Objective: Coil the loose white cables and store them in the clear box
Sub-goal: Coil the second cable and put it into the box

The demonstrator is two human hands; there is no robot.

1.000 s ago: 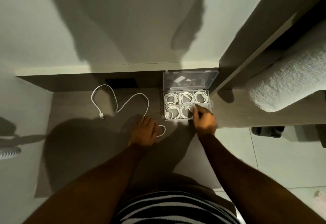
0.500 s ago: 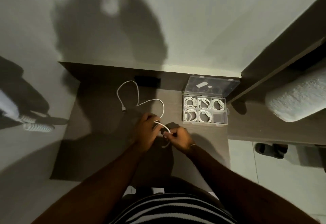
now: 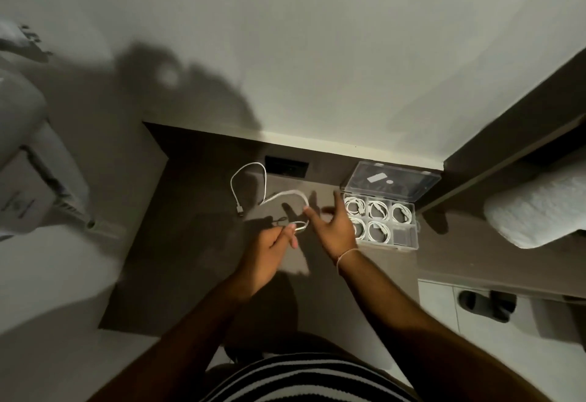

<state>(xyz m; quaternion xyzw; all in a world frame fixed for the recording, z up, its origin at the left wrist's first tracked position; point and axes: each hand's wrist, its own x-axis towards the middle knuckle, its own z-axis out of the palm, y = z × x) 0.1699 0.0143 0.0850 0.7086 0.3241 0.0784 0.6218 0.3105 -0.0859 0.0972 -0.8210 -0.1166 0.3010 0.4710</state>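
1 loose white cable (image 3: 265,194) is seen snaking over the dark tabletop, its near end lifted into a small loop, its far plug lying flat. The clear box (image 3: 380,217) is set open to its right, lid tilted back; 5 of 6 compartments are filled with coiled white cables (image 3: 377,210), the near-right 1 without a coil.

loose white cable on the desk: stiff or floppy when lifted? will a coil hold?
Likely floppy: the loose white cable lies in slack wandering curves, and the end pinched by the left hand droops in a small loop. Probably light, given how thin it is. A coil may spring open unless confined; the coils in the clear box sit held by compartment walls.
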